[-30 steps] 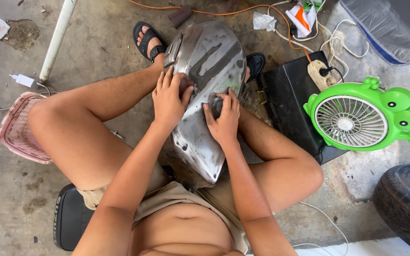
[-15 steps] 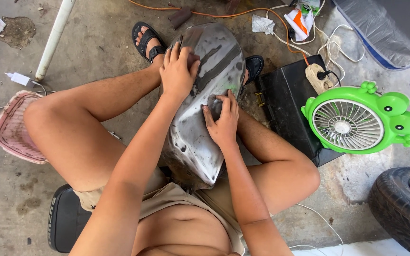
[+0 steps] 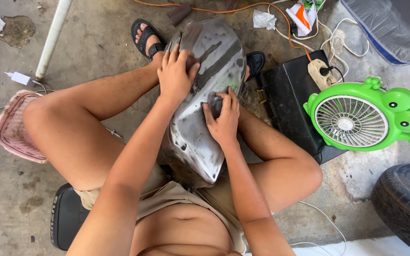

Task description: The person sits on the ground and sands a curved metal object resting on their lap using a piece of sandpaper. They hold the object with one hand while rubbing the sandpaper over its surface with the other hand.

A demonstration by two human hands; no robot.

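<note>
Here we sit low on a black padded stool [image 3: 65,215] with a bare, grey, rounded metal fuel tank [image 3: 207,99] propped between our knees, its far end resting on the concrete floor [image 3: 96,52] between our two black sandals [image 3: 148,38]. Our left hand [image 3: 176,76] lies flat and open on the upper left shoulder of the tank, fingers spread and pointing away from us, pressing against the metal rather than clasping anything. Our right hand [image 3: 221,116] sits lower, near the middle of the tank, with its fingers curled down onto the surface; something small and dark shows under the fingertips, but we cannot tell what it is or whether the hand grips it. The tank's skin is dull silver with darker streaks running along its length.

To our right, just beside our right knee, a black flat case [image 3: 290,102] lies on the floor with a cream power strip [image 3: 321,73] on top, and a bright green frog-shaped plastic fan [image 3: 364,118] rests against it. An orange cable [image 3: 262,9] runs along the floor past the tank's far end. A white pipe [image 3: 53,38] stands at upper left, a pink basket-like thing [image 3: 13,128] lies by our left knee, and a black tyre [image 3: 406,206] shows at the lower right corner.
</note>
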